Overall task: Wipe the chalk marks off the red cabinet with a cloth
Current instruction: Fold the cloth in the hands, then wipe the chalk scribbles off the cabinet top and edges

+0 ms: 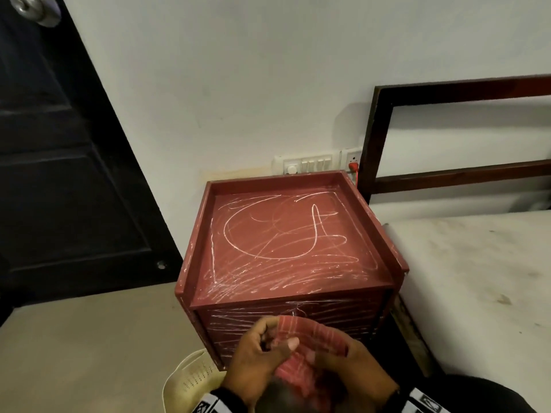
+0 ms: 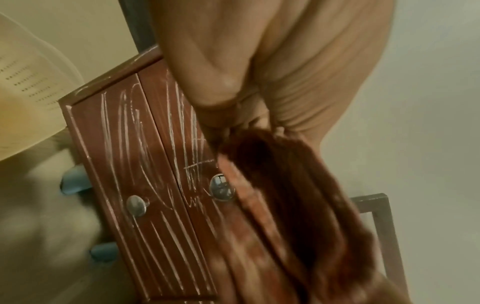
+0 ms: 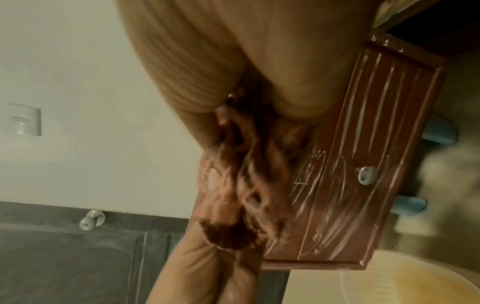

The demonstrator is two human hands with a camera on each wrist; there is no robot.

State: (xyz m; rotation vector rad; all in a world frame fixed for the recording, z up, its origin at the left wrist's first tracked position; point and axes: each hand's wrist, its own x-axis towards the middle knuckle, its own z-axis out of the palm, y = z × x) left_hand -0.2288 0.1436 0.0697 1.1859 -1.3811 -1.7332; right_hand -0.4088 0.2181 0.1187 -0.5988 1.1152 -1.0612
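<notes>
Both hands' grip bunching cloth (image 1: 301,341), before cabinet (image 1: 286,239)

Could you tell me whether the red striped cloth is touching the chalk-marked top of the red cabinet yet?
Apart. The head view shows the red striped cloth bunched in both hands, below the cabinet's chalk-marked top.

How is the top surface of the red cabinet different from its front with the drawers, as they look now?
The top surface lies flat inside a raised rim and carries big loops and a circle of chalk; the front stands upright and carries mostly long straight strokes. The top has no fittings, while the front has two round metal knobs. Both are red and still fully marked; the cloth, held in both hands, touches neither.
</notes>
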